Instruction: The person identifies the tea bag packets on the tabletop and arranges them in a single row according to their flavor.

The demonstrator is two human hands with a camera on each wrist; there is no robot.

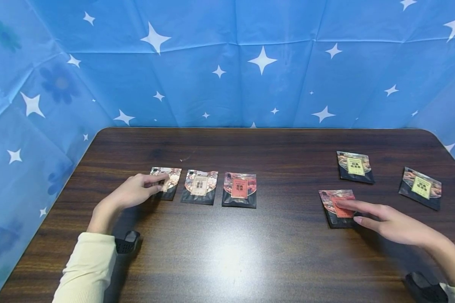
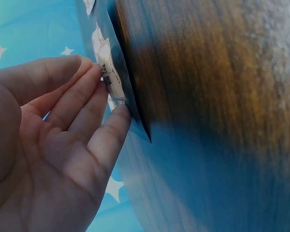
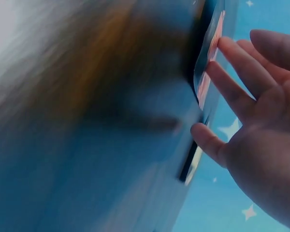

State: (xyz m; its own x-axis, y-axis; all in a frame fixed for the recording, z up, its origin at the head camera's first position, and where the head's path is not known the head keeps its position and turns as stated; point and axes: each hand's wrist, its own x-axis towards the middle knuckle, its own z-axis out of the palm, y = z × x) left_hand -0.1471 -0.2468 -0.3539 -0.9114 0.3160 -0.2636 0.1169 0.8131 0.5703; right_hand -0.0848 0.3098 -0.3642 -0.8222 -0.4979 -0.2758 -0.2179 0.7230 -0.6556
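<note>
My left hand (image 1: 136,190) rests its fingertips on a tea sachet with a cream label (image 1: 170,183), at the left end of a row of three. In the left wrist view the thumb stays off this packet (image 2: 115,72). Beside it lies a second cream-labelled tea sachet (image 1: 199,187), then a red-labelled one (image 1: 239,190). On the right, extended fingers of my right hand (image 1: 396,223) touch another red-labelled tea sachet (image 1: 341,202), partly covering its label. The right wrist view has two fingertips against that packet's face (image 3: 211,53), thumb apart.
Two yellow-labelled tea sachets lie at the right, one farther back (image 1: 355,166) and one near the right edge (image 1: 421,188). The dark wooden table (image 1: 288,155) meets a blue star-patterned cloth (image 1: 197,84) behind and at both sides. Glare marks the table's front middle.
</note>
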